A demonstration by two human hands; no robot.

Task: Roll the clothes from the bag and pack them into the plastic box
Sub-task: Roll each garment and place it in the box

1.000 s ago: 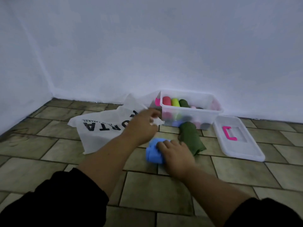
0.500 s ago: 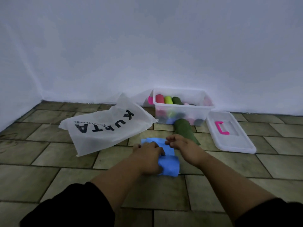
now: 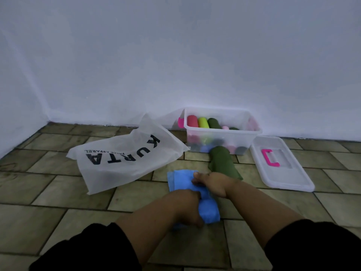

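Observation:
A blue cloth (image 3: pixel 180 179) lies on the tiled floor in front of me, its near end wound into a thick roll. My left hand (image 3: pixel 187 207) grips that rolled end. My right hand (image 3: pixel 212 183) presses down on the flat part just beyond it. A dark green cloth (image 3: pixel 222 161) lies folded on the floor right behind my right hand. The clear plastic box (image 3: pixel 252 132) stands against the wall with red, yellow-green, dark green and pink rolls inside. The white bag (image 3: pixel 121 159) printed KURTA lies flat to the left.
The box's clear lid (image 3: pixel 293 178) with a pink handle lies on the floor to the right of the box. White walls meet in a corner at the far left. Brown floor tiles stretch around me.
My left hand came off the bag and onto the blue cloth. The cloth got spread out flat, and its near end is now rolled up thicker under my left hand.

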